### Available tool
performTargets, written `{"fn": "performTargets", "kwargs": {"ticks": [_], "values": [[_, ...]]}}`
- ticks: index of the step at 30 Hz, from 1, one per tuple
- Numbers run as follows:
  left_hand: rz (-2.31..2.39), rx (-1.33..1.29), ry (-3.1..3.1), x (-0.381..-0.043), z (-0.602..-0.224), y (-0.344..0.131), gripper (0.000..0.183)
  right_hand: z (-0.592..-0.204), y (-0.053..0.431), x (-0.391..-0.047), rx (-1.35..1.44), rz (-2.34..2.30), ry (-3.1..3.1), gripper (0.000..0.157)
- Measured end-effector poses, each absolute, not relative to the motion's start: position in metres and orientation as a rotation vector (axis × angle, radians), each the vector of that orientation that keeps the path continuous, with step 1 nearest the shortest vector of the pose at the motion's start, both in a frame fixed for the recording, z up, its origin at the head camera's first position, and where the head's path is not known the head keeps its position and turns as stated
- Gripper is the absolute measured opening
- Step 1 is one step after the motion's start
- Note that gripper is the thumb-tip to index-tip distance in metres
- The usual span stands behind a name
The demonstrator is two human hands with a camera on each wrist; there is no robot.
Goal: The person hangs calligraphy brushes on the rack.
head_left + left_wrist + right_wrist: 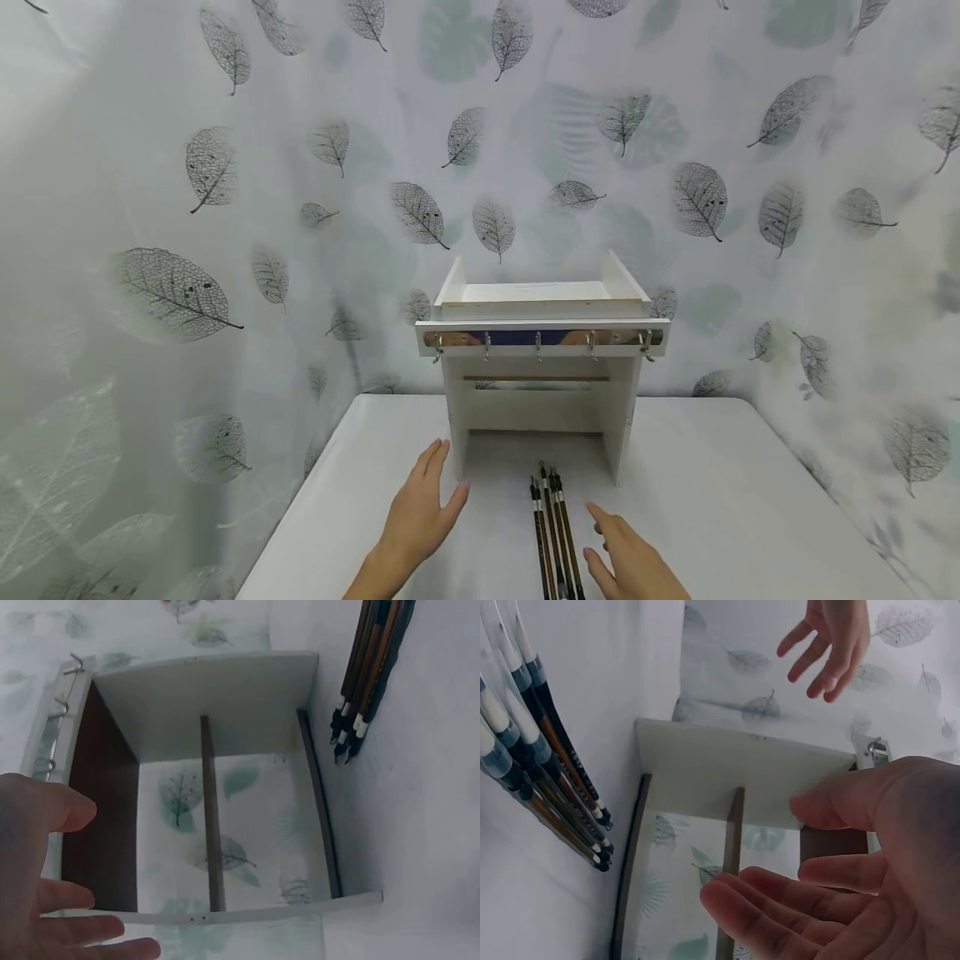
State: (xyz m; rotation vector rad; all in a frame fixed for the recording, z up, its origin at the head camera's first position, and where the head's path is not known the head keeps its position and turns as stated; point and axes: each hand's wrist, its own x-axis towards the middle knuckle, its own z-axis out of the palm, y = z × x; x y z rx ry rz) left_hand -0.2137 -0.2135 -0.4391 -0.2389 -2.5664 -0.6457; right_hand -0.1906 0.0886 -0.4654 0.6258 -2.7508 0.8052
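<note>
Several calligraphy brushes (555, 533) lie side by side on the white table in the head view. Their hanging loops point toward a white wooden rack (624, 408). In the right wrist view, pale bristles in clear caps show on the brushes (536, 754). My left hand (418, 515) hovers left of the brushes, near the rack's left foot, fingers stretched out and holding nothing. On the other side, my right hand (633, 557) is held just right of the brushes with fingers loosely bent. No brush is in its grasp in the right wrist view.
A rail (517, 337) with several metal hooks (538, 346) runs across the rack's front. Above it is an open-topped shelf (536, 292). The white table (720, 500) reaches a leaf-patterned curtain (465, 225) behind and at both sides.
</note>
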Motion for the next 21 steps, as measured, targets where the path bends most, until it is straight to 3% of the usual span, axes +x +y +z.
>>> {"fn": "performTargets", "kwargs": {"ticks": [16, 21], "values": [[-1.107, -0.148, -2.406, -0.337, -0.395, -0.211, 0.058, -0.504, 0.085, -0.222, 0.546, 1.092, -2.909, 0.049], [-1.006, -0.117, -2.324, -0.355, -0.381, -0.213, 0.041, -0.515, 0.076, -0.232, 0.536, 1.113, -2.946, 0.046]]}}
